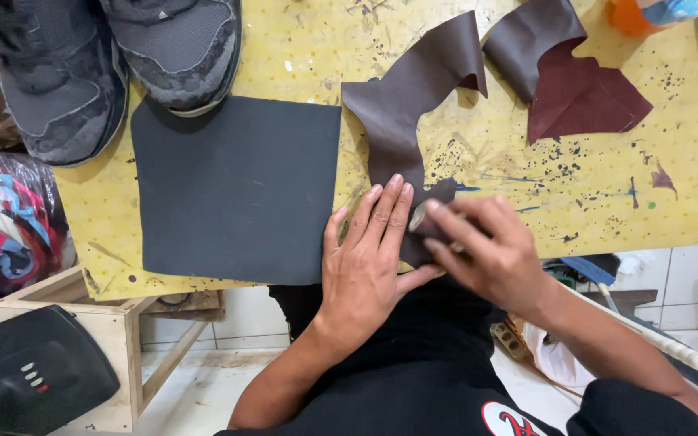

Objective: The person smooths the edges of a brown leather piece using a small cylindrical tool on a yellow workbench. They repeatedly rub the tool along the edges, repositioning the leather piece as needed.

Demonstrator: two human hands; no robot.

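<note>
Brown leather piece under both hands (left flat); right gripping.

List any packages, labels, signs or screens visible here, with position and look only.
Clear plastic bag: left edge, beside the yellow board, bulging, holding red, white and blue fabric.
Logo patch: bottom edge, on the person's black clothing, rounded, white with red marks.
Small marks: bottom left, on a black rounded object, a short row of pale dashes and one red.
No signs or screens.
</note>
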